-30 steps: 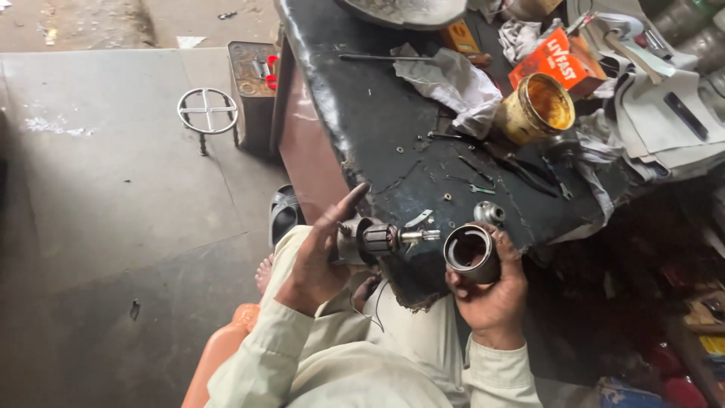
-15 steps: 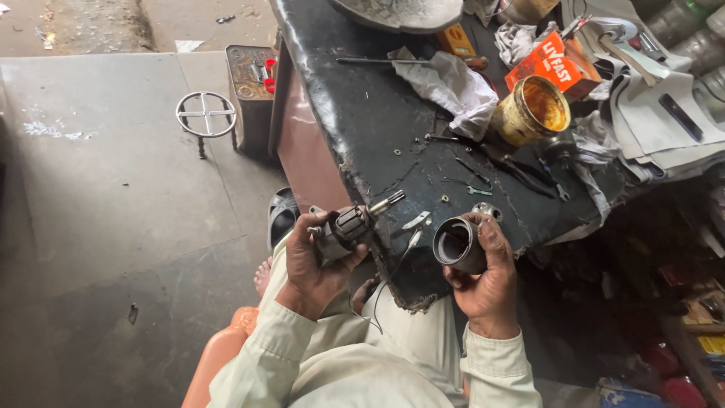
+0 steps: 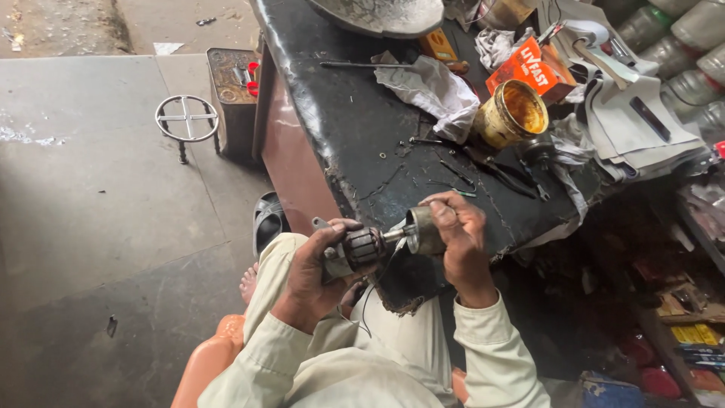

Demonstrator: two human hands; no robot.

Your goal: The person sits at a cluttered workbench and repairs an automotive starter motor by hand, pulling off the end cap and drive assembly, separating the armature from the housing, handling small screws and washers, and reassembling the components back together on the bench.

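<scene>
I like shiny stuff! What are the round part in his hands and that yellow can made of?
The motor part looks like dull grey metal with coppery windings. The cylinder housing seems plain metal, greyish and worn. The can looks like tin, smeared inside with yellowish grease.

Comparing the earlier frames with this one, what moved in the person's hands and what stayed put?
The two hands closed together: the right hand brought its metal cylinder housing onto the shaft tip of the motor armature, which the left hand turned to point rightward. Both grips were kept. The yellow tin and white cloth on the black workbench stayed put.
</scene>
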